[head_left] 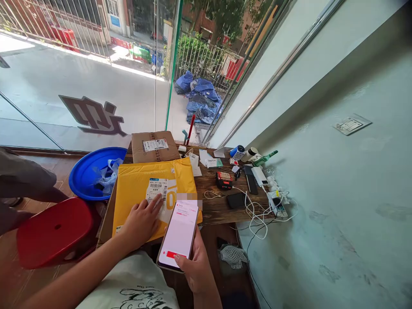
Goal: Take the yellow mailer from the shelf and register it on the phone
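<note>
Beneath the left hand, fingers loosely spread and gripping nothing, lies a yellow mailer, probably light and soft, best lifted by its edges. Beside it, the right hand wraps a phone (stiff, likely slippery), thumb over its front. Just beyond the left fingertips, a label seemingly starts "A10"; finer print is illegible.

pass: wooden tabletop between yellow parcel and red-black device | blocks: white cables right, cardboard box far
</note>
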The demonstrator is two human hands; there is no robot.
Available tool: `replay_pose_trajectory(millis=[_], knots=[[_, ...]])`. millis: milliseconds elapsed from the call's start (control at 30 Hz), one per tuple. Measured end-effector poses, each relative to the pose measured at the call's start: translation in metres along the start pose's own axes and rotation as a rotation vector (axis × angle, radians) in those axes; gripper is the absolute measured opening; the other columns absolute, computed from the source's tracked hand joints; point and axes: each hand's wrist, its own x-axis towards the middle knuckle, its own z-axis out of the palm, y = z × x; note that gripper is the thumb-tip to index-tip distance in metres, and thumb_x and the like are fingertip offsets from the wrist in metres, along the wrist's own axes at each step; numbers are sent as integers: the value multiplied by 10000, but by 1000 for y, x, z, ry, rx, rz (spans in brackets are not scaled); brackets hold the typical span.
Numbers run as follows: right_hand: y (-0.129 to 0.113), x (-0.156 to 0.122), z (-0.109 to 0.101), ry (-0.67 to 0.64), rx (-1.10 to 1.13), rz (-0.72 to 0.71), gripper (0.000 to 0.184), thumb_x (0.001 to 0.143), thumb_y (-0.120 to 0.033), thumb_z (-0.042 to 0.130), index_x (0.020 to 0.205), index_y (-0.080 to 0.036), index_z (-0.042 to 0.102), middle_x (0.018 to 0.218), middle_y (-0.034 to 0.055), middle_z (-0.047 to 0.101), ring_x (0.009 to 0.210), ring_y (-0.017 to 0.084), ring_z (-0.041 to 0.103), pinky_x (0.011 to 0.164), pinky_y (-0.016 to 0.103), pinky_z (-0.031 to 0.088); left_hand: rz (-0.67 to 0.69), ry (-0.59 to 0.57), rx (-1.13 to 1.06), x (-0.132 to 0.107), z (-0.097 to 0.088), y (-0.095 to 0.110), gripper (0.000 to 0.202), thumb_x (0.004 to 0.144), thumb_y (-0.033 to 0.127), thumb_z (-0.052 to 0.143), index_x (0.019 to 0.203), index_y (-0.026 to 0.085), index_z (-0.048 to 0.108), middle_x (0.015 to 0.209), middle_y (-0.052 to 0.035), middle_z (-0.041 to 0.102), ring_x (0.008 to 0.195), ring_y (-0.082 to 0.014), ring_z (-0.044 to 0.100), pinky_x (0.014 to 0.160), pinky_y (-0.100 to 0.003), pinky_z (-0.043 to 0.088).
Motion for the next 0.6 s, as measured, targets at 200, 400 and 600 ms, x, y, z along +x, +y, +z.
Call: replay_pose_trajectory(millis=[200, 400, 600], knots=[[3, -1, -6, 20, -21, 25, 931, 556, -251, 819, 1353, -234, 337, 1382, 118, 551, 1227, 314, 547, 991, 456, 489, -13, -26, 9, 3, -1, 1, 529, 905, 251, 398, 1417, 132, 454, 1551, -100, 323, 1128, -328, 521, 911, -502, 475], [9, -1, -16, 90, -98, 74, 1016, 528, -291, 827, 1376, -213, 273, 1285, 147, 611, 1160, 321, 587, 942, 450, 509, -12, -57, 2, 6, -1, 7, 554, 900, 250, 400, 1430, 91, 421, 1546, -146, 319, 1172, -325, 514, 977, -473, 458], [8, 0, -17, 102, -116, 90, 1063, 516, -306, 821, 1391, -208, 224, 1333, 168, 570, 1195, 332, 560, 967, 463, 489, -11, -66, -2, 6, 2, 10, 577, 894, 253, 402, 1436, 55, 397, 1550, -172, 293, 1230, -326, 481, 1025, -458, 432]])
